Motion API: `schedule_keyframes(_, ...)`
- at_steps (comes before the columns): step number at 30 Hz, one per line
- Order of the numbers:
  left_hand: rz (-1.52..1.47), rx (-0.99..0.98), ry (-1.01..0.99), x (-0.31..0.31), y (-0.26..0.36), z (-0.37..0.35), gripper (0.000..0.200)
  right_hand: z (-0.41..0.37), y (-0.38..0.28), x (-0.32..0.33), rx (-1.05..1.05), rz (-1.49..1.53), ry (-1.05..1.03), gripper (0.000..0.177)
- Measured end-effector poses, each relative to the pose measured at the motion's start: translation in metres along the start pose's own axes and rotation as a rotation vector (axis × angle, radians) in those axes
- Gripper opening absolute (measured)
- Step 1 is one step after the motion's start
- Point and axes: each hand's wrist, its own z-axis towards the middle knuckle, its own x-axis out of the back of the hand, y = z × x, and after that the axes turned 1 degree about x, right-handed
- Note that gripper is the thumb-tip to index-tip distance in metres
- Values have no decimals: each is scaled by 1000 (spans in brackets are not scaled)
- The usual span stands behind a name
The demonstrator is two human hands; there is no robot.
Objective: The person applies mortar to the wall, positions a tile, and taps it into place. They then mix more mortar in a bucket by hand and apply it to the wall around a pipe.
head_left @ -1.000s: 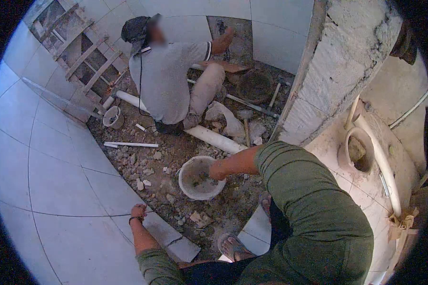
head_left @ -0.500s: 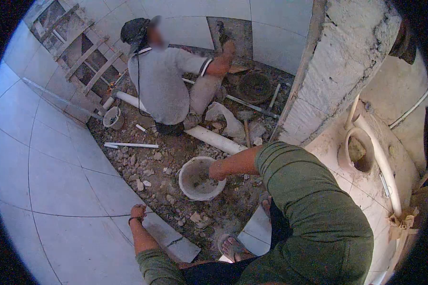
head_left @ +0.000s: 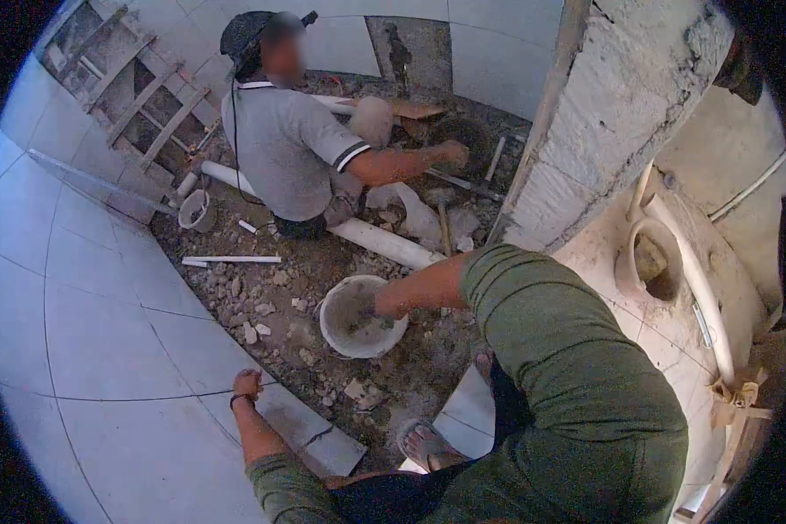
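My right hand (head_left: 389, 302) reaches over the rim into a white plastic bucket (head_left: 330, 336) on the rubble floor. Its fingers are down inside, blurred and dark, so I cannot make out whether they hold anything. Greyish residue coats the bucket's inner wall. My left hand (head_left: 247, 382), with a dark band at the wrist, is curled into a fist beside a seam of the pale tiled surface (head_left: 131, 349). Nothing shows in it. A cut tile edge with a dark crack lies just below that hand.
A co-worker (head_left: 297, 157) squats ahead, one arm stretched to a dark basin (head_left: 472, 144). A hammer (head_left: 444, 218), white pipe (head_left: 384, 242), small bucket (head_left: 197, 210) and broken stones lie around. A rough concrete wall edge (head_left: 576, 148) stands at right; a wooden ladder (head_left: 135, 105) at back left.
The co-worker's arm has come down from the gap in the wall tiles to the dark basin. My right hand has shifted slightly within the bucket; my left hand stays put.
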Motion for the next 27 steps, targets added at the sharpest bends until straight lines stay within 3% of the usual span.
schedule_keyframes(2,56,-237,32,-1,-32,21,30,-16,-10,29,24,-44,-91,21)
schedule_keyframes(4,69,-235,42,-2,-14,5,30,-10,-8,25,89,-147,-136,23)
schedule_keyframes(6,42,12,30,-3,22,-26,31,-12,-10,22,17,-132,-92,22)
schedule_keyframes(8,429,-315,24,3,17,-28,30,-13,-11,19,-10,-102,-61,21)
schedule_keyframes(10,391,-285,21,4,26,-35,30,-13,-9,19,4,-61,-42,19)
schedule_keyframes(12,-72,105,21,-3,45,-48,31,-15,-10,24,-3,-14,-58,19)
schedule_keyframes(15,-132,118,87,-6,58,-64,29,-9,-6,15,-2,-8,-50,20)
schedule_keyframes(17,-46,-105,57,-6,-2,-6,32,-7,-6,13,4,-36,-70,20)
schedule_keyframes(19,-84,-109,54,-6,-4,-3,33,-9,-8,18,10,-76,-124,20)
schedule_keyframes(21,-244,109,75,-7,56,-59,32,-11,-7,18,6,-61,-80,21)
schedule_keyframes(25,-108,74,28,-4,49,-56,27,-11,-12,26,-27,-93,-212,27)
schedule_keyframes(27,-102,75,21,-4,47,-53,27,-3,-5,14,-20,-54,-154,28)
